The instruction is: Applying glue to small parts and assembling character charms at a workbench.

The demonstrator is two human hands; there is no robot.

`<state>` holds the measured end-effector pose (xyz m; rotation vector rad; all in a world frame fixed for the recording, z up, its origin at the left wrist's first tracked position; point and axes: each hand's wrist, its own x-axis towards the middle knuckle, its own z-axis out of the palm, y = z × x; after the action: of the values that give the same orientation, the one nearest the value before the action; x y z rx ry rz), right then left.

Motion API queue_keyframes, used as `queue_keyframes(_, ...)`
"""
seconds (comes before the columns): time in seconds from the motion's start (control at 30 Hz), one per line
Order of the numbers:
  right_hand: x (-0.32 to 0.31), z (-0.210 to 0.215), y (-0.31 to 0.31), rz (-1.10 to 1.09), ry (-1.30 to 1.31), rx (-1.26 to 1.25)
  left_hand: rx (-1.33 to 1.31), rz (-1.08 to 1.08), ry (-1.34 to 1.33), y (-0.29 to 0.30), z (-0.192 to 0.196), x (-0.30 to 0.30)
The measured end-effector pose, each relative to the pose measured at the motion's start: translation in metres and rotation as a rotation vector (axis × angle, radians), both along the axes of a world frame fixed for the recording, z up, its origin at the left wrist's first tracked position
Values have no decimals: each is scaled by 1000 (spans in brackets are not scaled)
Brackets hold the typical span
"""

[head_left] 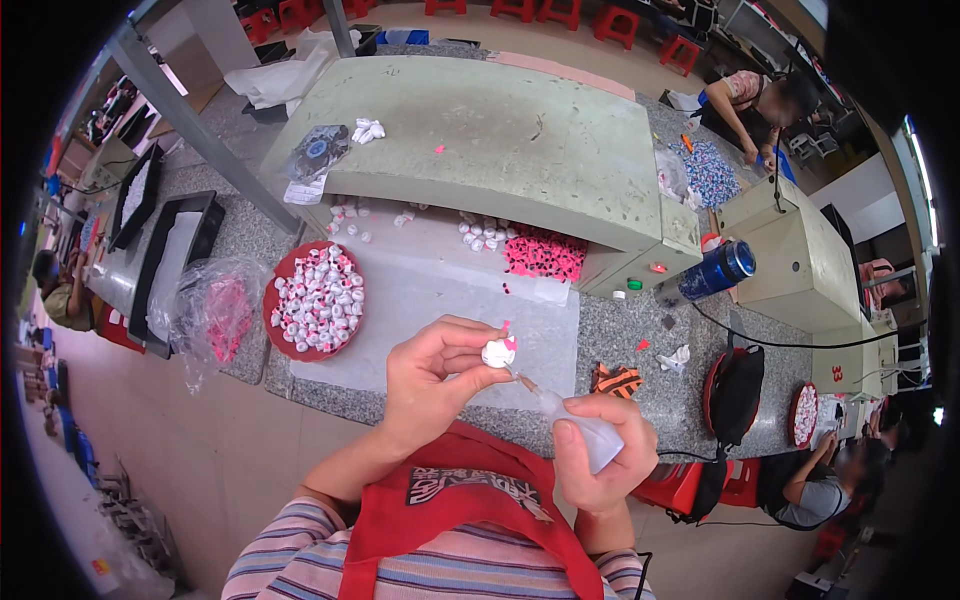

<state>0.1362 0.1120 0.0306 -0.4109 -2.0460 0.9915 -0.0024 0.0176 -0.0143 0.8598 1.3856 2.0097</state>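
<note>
— What are the hands doing?
— The left hand (pixel 432 372) pinches a small white piece (pixel 498 352) above the counter's (pixel 640 330) front edge. The right hand (pixel 600 452) grips a squeeze bottle (pixel 585 428), its nozzle touching the piece.
— What else?
— A red tray (pixel 272 300) of white pieces sits near the counter's left edge.

Bare white sheet (pixel 420 300) ahead lies open; red plate (pixel 316 300) blocks left.

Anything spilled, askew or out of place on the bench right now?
A few things: the blue bottle lies on its side by the grey housing, loose white pieces sit scattered off the red tray, and stray pink bits dot the countertop. Both hands' work looks orderly.
</note>
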Motion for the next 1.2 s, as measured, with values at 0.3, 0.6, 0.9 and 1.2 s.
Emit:
queue_keyframes(0.3, 2, -9, 2, -8, 61, -73, -47, -204, -492, 3, -5, -9)
queue_keyframes(0.6, 2, -10, 6, -22, 66, -53, -21, -218, -509, 3, -6, -10)
queue_keyframes(0.9, -3, -11, 8, 31, 29, -112, -63, -170, -443, 4, -11, -12)
queue_keyframes(1.2, -65, -183, 66, -37, -165, -1082, -99, 69, -394, -17, -37, -39)
